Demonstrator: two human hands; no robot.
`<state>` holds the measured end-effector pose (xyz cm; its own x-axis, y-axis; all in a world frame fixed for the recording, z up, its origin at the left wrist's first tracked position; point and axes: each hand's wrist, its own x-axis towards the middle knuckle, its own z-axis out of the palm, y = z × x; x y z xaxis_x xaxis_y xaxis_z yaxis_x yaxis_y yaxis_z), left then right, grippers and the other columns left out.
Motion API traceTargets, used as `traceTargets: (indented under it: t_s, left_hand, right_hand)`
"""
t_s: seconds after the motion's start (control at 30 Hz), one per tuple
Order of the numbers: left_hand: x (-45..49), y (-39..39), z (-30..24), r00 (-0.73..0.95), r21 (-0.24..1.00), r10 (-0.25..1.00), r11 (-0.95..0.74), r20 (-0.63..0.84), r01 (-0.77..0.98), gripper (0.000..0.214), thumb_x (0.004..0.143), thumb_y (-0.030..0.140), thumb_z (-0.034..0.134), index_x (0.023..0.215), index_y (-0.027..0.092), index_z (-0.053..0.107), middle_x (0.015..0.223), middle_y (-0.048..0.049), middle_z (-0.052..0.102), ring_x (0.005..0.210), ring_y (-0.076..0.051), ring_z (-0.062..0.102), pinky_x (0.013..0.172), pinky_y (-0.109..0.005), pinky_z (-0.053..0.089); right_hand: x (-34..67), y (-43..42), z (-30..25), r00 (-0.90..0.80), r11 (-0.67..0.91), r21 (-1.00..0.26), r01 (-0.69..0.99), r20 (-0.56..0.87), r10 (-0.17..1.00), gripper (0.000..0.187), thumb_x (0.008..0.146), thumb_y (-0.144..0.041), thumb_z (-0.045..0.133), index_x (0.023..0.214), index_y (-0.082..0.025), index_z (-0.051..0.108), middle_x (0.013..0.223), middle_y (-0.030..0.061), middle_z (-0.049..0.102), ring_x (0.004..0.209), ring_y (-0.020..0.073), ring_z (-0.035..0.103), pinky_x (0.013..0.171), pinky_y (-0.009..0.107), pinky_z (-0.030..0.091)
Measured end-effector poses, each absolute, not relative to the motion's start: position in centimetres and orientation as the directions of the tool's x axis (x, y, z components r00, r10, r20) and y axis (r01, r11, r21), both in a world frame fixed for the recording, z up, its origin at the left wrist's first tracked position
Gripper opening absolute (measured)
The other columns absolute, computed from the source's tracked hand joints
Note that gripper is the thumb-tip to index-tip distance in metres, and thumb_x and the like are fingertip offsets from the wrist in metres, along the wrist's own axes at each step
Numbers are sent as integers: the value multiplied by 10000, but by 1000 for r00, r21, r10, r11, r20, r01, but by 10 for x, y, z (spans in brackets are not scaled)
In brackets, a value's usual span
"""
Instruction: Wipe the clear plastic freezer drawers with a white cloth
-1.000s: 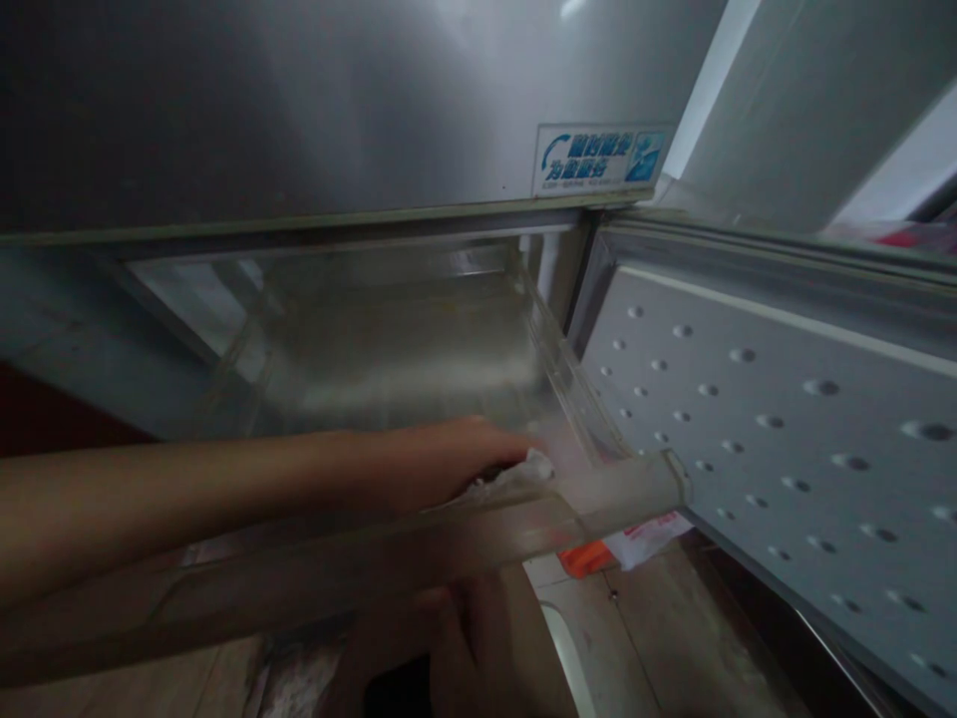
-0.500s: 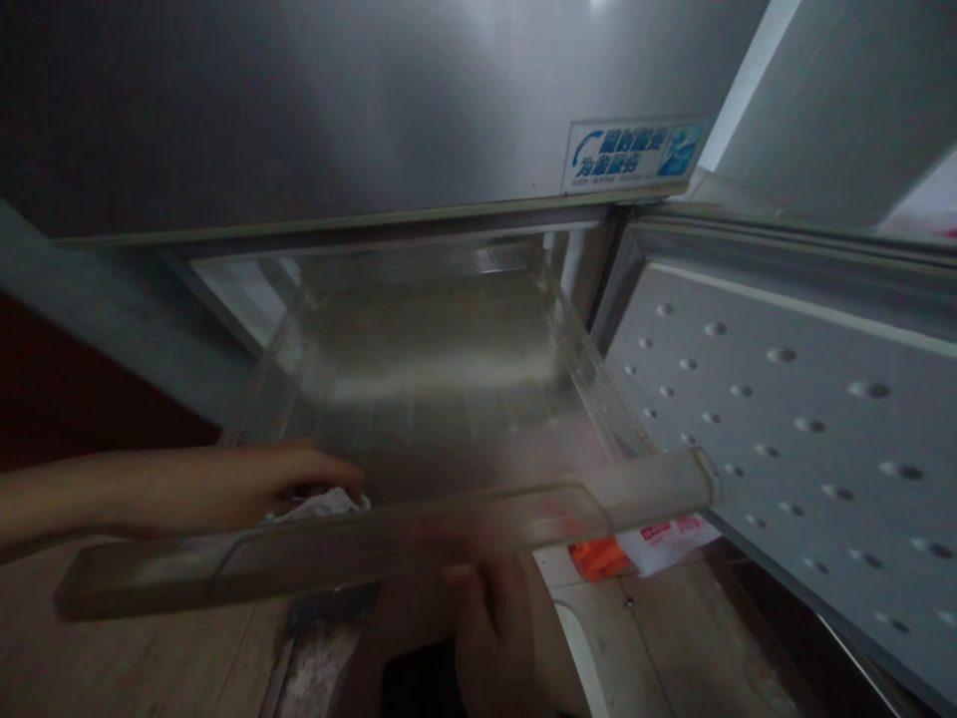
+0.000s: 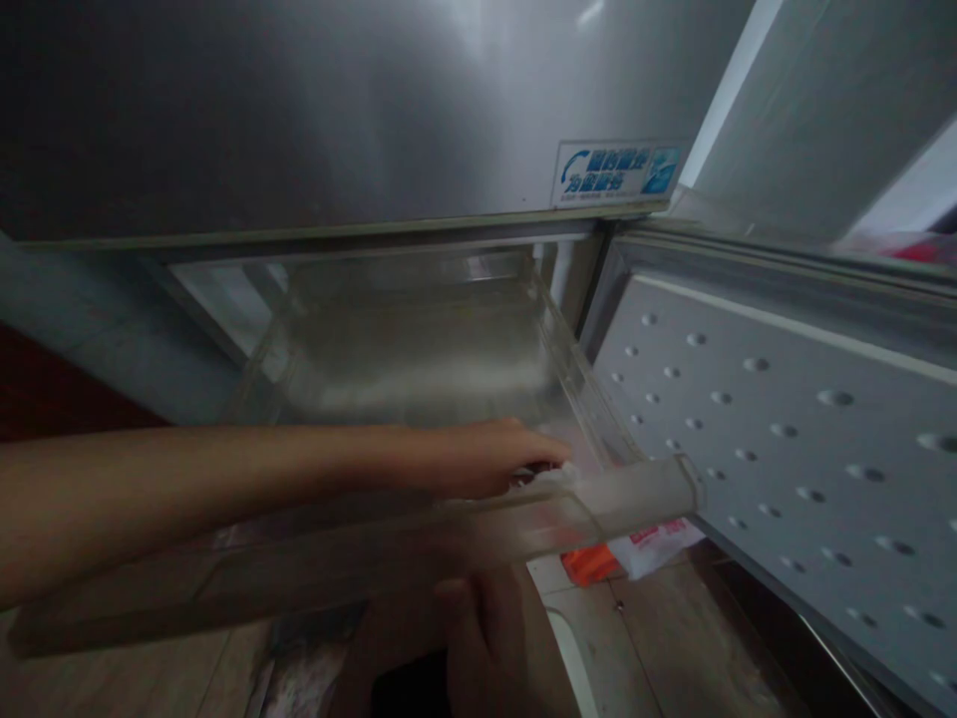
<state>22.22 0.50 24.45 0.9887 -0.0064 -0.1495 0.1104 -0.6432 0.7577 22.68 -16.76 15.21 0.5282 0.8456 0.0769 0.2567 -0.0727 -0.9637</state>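
Observation:
My left hand (image 3: 485, 459) reaches in from the left across a clear plastic freezer drawer (image 3: 359, 578). Its fingers are closed on a crumpled white cloth (image 3: 557, 473), pressed against the inner side of the drawer's front panel, right of the middle. Most of the cloth is hidden under the hand. Below the panel is my right hand (image 3: 485, 628), with its thumb showing and its fingers blurred behind the see-through plastic, gripping the drawer front. The drawer is pulled out of the fridge's lower compartment and tilts, its left end lower in view.
The fridge's upper door (image 3: 336, 110) is shut above. The lower door (image 3: 748, 429), dimpled inside, swings wide on the right. Orange bag (image 3: 589, 564) and white bag (image 3: 650, 546) lie on the tiled floor (image 3: 673, 628). My legs are under the drawer.
My left hand has slid the cloth rightward along the drawer's front panel, from the left part to right of the middle. My right hand stays below the panel. The view has shifted slightly.

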Motion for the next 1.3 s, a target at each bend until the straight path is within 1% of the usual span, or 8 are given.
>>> traceTargets:
  t_s: [0.33, 0.47, 0.57, 0.77, 0.9, 1.1, 1.2, 1.3]
  left_hand:
    - [120, 11, 273, 934, 889, 111, -286, -339, 357, 282, 840, 85, 542, 1045, 218, 684, 978, 27, 709, 817, -113, 597, 753, -174, 434]
    - [71, 6, 302, 741, 723, 286, -185, -608, 665, 268, 876, 242, 579, 1102, 236, 723, 1009, 46, 717, 857, -115, 593, 767, -153, 416]
    - [49, 3, 313, 662, 632, 347, -212, -665, 745, 284, 931, 254, 514, 1132, 225, 712, 919, 92, 705, 818, -82, 571, 795, -131, 400]
    - [71, -1, 305, 788, 731, 325, -305, -524, 611, 272, 957, 282, 484, 1136, 192, 667, 1008, 58, 704, 852, -99, 591, 814, -159, 435]
    - [130, 2, 283, 946, 870, 163, -373, -280, 322, 170, 854, 147, 515, 968, 169, 638, 980, 7, 695, 927, -141, 589, 792, -188, 445]
    - [205, 3, 256, 993, 876, 31, -469, -112, 113, 97, 830, 93, 504, 833, 186, 528, 897, 15, 623, 867, -136, 536, 809, -235, 431]
    - [206, 3, 257, 996, 877, 4, -474, -86, 77, 48, 887, 192, 526, 902, 173, 567, 976, -6, 667, 905, -144, 562, 812, -223, 433]
    - [182, 9, 257, 983, 823, 28, -542, -183, 169, 209, 866, 249, 608, 1044, 141, 633, 1004, -18, 698, 870, -145, 576, 741, -202, 436]
  right_hand:
    - [221, -166, 145, 588, -111, -988, 110, -25, 808, 389, 902, -561, 539, 781, -244, 730, 783, 40, 750, 773, 211, 705, 639, 262, 557]
    - [225, -166, 142, 657, -166, -977, 133, -39, 753, 365, 871, -556, 594, 780, -230, 730, 828, 54, 761, 814, 224, 704, 661, 274, 548]
    - [225, -167, 142, 666, -188, -975, 120, -61, 743, 360, 857, -566, 614, 799, -233, 739, 787, 47, 758, 767, 225, 702, 652, 280, 547]
    - [215, -168, 154, 652, -145, -986, 84, -55, 756, 465, 880, -632, 526, 795, -232, 747, 819, 56, 774, 825, 230, 712, 712, 293, 558]
    - [216, -168, 159, 675, -154, -983, 102, -45, 736, 463, 893, -612, 523, 855, -214, 756, 868, 61, 781, 840, 227, 712, 743, 291, 556]
    - [224, -163, 153, 644, -136, -985, 108, -35, 764, 362, 857, -561, 608, 774, -236, 746, 769, 41, 758, 768, 221, 702, 672, 275, 566]
    - [223, -162, 150, 616, -90, -990, 104, -7, 788, 416, 879, -578, 562, 687, -242, 714, 676, 37, 720, 772, 226, 705, 660, 276, 565]
    - [222, -163, 148, 613, -61, -991, 120, 25, 790, 427, 887, -587, 545, 706, -239, 714, 673, 37, 722, 743, 226, 701, 650, 286, 564]
